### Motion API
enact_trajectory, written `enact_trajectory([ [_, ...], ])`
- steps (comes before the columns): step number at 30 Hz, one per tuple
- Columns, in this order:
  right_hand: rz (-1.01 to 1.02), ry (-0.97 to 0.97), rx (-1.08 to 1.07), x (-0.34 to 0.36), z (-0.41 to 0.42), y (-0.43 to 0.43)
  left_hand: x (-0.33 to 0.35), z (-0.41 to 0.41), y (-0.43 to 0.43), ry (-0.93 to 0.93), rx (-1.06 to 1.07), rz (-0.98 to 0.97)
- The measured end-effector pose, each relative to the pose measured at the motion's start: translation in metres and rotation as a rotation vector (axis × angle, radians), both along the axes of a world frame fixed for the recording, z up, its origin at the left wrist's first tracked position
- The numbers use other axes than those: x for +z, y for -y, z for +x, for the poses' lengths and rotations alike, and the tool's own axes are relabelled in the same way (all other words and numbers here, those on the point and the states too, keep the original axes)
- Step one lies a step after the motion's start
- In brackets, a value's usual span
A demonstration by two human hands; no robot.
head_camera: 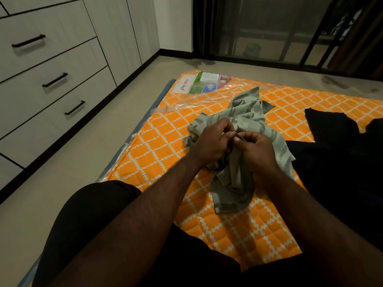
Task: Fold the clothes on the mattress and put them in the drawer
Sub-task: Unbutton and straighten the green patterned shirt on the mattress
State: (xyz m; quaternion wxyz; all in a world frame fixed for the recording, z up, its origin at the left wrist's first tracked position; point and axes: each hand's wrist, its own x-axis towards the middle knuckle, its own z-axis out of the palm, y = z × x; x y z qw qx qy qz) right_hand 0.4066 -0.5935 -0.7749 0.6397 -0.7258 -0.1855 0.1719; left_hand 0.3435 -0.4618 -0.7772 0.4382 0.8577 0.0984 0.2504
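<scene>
A crumpled pale green garment with a faint pattern (248, 112) lies in a heap on the orange-and-white patterned mattress (161, 146). My left hand (211, 141) and my right hand (257, 150) meet at the middle of the heap, both pinching a fold of the green cloth between thumb and fingers. Part of the garment hangs below my right hand toward me. A dark garment (335, 146) lies spread on the mattress to the right. The white drawers (53, 79) with black handles stand shut at the left.
A strip of pale floor (87, 146) runs between the mattress and the drawer unit. Clear plastic wrap and a printed label (201, 82) cover the mattress's far end. A dark glass door with bars (269, 30) stands behind. My knees in dark shorts (87, 214) are at the near edge.
</scene>
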Motion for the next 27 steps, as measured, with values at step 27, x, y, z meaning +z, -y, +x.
enact_trajectory([
  [27,-0.065,0.201,-0.096,-0.0082,0.0071,0.0004,-0.0065,0.0010,-0.0085,0.018,-0.052,0.104],
])
